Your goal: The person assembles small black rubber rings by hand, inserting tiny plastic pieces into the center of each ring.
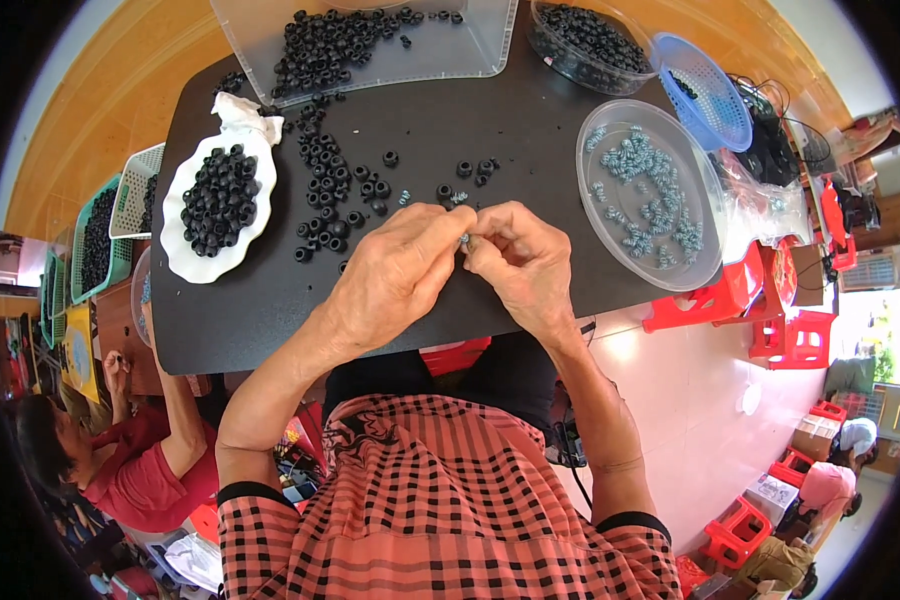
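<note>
Basically both hands meet over the middle of the black counter (270, 310), fingertips pressed together around a tiny pale blue-grey ribbed part (464, 239). Left hand (395, 275) comes in from the near left, thumb and forefinger pinched on the part, other fingers curled. Right hand (518, 255) comes from the near right, also pinching the same part from the other side, fingers bunched. Part sits between the two sets of fingertips, lifted just off the counter, mostly hidden by the fingers.

Just far of the hands, loose small black rubber rings (340, 190) are scattered on the counter, a few blue-grey bits among them. Far left: white scalloped plastic dish (185, 262) heaped with more black rings. Far edge: clear rectangular plastic tray (460, 45) holding black rings. Right of the hands: clear oval plastic bowl (705, 235) with a spread of the same pale blue-grey ribbed parts. Far right: clear round tub of black rings (590, 40), touching a blue mesh plastic basket (710, 90).

Off the counter on the left, green and white mesh baskets (110, 230). Another person in a red top (150, 470) sits near left. Red plastic stools (760, 300) on the floor at right
</note>
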A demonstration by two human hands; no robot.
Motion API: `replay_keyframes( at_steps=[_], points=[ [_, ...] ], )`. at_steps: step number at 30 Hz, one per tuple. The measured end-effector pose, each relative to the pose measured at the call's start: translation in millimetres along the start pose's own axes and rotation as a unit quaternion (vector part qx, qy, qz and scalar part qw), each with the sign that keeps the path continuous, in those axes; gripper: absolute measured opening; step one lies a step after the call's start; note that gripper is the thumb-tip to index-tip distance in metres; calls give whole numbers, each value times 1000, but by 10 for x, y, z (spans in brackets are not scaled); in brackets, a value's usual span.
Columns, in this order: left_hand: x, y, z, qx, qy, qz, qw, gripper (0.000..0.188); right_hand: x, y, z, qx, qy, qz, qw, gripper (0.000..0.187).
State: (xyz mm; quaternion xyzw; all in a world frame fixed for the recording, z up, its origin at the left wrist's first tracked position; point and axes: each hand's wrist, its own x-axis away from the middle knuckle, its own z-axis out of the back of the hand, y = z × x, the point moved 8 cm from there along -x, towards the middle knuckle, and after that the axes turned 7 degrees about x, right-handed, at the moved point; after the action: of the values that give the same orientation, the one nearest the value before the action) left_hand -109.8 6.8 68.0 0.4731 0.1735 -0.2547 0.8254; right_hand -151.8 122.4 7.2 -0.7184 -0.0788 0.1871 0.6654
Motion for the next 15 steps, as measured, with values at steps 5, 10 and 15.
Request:
replay_keyframes(
  at_steps=[5,10,15],
  points=[
    [-24,-36,11,1,-9,45,999,22,2,-18,16,28,-1,6,1000,11],
    [44,-170,-14,65,5,133,989,12,-1,-50,-28,-13,-8,8,1000,13],
    [50,-228,-65,138,-30,212,967,13,10,-62,4,8,-2,29,1000,13]
  ],
)
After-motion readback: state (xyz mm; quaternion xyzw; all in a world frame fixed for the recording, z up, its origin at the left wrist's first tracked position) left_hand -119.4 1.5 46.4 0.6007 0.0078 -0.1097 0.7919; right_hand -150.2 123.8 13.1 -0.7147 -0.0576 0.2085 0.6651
